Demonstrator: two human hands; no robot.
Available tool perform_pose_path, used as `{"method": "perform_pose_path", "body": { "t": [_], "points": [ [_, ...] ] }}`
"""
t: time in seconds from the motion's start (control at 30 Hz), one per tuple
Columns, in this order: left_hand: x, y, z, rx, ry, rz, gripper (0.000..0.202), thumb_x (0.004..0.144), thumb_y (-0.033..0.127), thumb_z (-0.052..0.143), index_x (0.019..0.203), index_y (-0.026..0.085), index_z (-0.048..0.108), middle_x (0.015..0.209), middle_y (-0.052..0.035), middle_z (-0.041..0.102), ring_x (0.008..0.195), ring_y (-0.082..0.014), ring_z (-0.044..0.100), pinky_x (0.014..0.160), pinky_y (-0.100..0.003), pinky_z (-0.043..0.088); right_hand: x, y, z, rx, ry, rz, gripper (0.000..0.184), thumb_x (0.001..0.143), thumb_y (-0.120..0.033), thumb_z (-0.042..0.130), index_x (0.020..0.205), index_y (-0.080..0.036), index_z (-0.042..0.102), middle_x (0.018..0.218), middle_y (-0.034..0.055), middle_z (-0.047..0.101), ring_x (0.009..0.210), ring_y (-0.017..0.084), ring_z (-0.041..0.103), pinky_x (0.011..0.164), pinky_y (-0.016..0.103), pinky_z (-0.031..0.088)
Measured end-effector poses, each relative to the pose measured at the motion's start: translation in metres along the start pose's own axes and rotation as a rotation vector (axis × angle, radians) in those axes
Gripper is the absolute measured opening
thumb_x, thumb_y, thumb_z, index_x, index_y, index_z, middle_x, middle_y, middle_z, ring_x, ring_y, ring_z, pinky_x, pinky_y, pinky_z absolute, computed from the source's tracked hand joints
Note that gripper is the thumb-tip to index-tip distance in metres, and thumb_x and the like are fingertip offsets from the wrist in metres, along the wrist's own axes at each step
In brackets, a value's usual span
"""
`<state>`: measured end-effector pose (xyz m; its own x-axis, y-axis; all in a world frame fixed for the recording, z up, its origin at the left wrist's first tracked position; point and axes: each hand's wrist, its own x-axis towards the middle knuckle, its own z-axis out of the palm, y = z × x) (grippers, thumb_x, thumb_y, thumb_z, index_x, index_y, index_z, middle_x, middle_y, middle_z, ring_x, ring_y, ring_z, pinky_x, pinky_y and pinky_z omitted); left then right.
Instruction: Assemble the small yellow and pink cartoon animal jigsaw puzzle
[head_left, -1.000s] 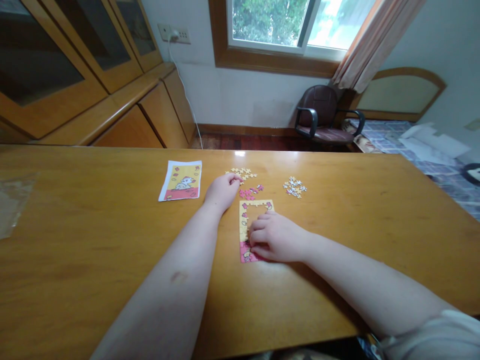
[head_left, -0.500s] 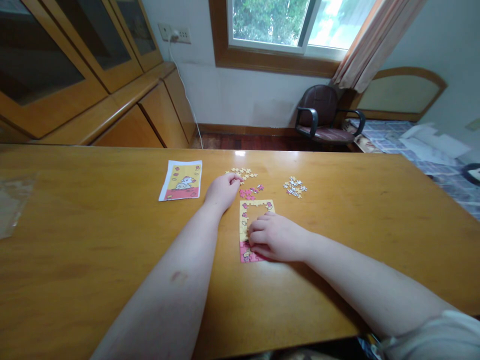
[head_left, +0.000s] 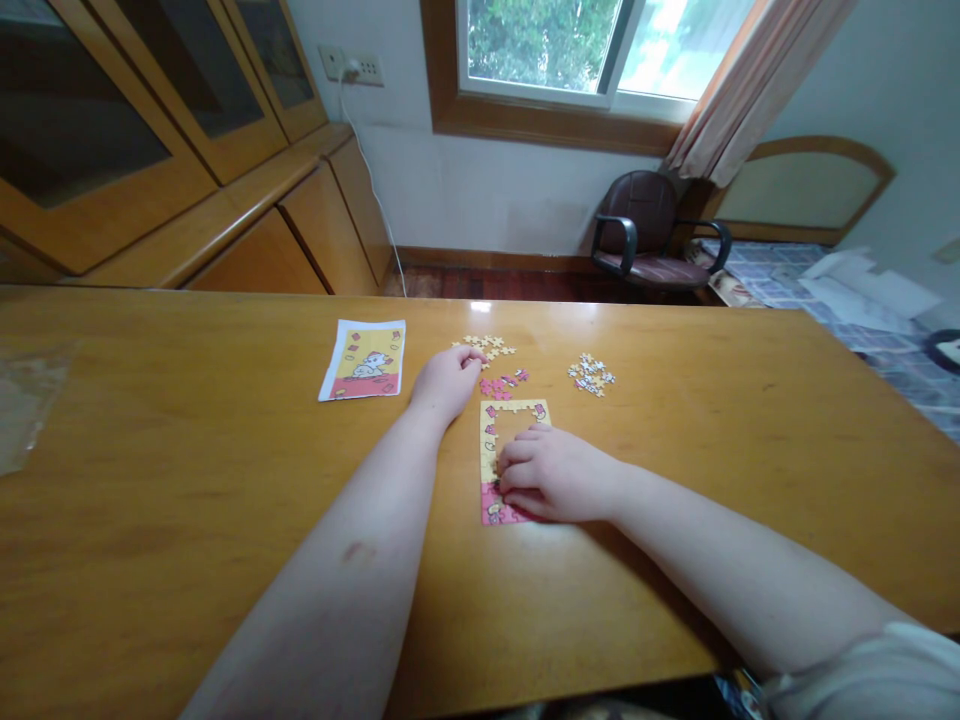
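A partly assembled jigsaw puzzle [head_left: 489, 505], a yellow and pink frame of joined pieces around a bare middle, lies on the table before me. My right hand [head_left: 541, 472] rests over its right side, fingers curled down at the inner left edge, closed on a puzzle piece mostly hidden beneath the fingertips. My left hand [head_left: 448, 380] is beside the loose yellow puzzle pieces [head_left: 491, 345], fingers bent together; what they hold, if anything, is hidden. Loose pink puzzle pieces [head_left: 496, 388] lie just above the frame. White patterned puzzle pieces [head_left: 591, 375] form a pile farther right.
A picture card [head_left: 365, 362] with a white cartoon animal on yellow and pink lies left of my left hand. Clear plastic wrap [head_left: 30, 405] sits at the table's left side. Beyond the wooden table [head_left: 225, 440] stand a cabinet [head_left: 315, 225] and an armchair [head_left: 645, 230].
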<state>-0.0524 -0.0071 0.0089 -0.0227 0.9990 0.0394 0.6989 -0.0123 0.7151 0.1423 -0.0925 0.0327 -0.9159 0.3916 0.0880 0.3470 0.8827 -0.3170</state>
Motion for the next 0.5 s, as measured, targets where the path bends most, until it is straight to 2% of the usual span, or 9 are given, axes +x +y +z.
{"method": "perform_pose_path", "body": {
  "t": [0.17,0.3,0.37,0.5],
  "points": [
    [0.0007,-0.0018,0.0014,0.0,0.004,0.009,0.024,0.081,0.03,0.05,0.09,0.024,0.072,0.087,-0.0008,0.072,0.08,-0.0194,0.062,0.072,-0.028,0.044,0.0002,-0.0014,-0.0005,0.024,0.021,0.031,0.026,0.092,-0.036,0.051,0.103,-0.021,0.07,0.101,0.0061,0.068,0.088,0.017,0.058,0.082,0.031,0.04],
    [0.0019,-0.004,0.0029,0.002,0.011,0.02,0.025,0.081,0.03,0.05,0.091,0.024,0.072,0.09,-0.0013,0.072,0.081,-0.0194,0.062,0.074,-0.029,0.044,0.0008,-0.0049,-0.0016,0.049,0.024,-0.017,0.037,0.092,-0.045,0.051,0.117,-0.023,0.066,0.115,0.0072,0.066,0.098,0.021,0.054,0.087,0.035,0.039],
    [0.0021,-0.0041,0.0029,0.002,0.011,0.022,0.025,0.081,0.031,0.05,0.091,0.025,0.072,0.089,-0.001,0.072,0.081,-0.0195,0.062,0.074,-0.029,0.045,0.0007,-0.0066,-0.0008,0.065,0.017,-0.058,0.037,0.092,-0.045,0.05,0.116,-0.023,0.066,0.119,0.0062,0.065,0.101,0.021,0.053,0.09,0.036,0.038],
    [0.0011,-0.0023,0.0015,-0.001,0.008,0.021,0.025,0.081,0.03,0.049,0.089,0.025,0.072,0.087,-0.0005,0.072,0.081,-0.0196,0.062,0.074,-0.029,0.045,0.0003,-0.0089,0.0028,0.097,0.003,-0.096,0.033,0.092,-0.043,0.05,0.108,-0.022,0.069,0.115,0.0047,0.068,0.101,0.02,0.054,0.092,0.036,0.037]
  ]
}}
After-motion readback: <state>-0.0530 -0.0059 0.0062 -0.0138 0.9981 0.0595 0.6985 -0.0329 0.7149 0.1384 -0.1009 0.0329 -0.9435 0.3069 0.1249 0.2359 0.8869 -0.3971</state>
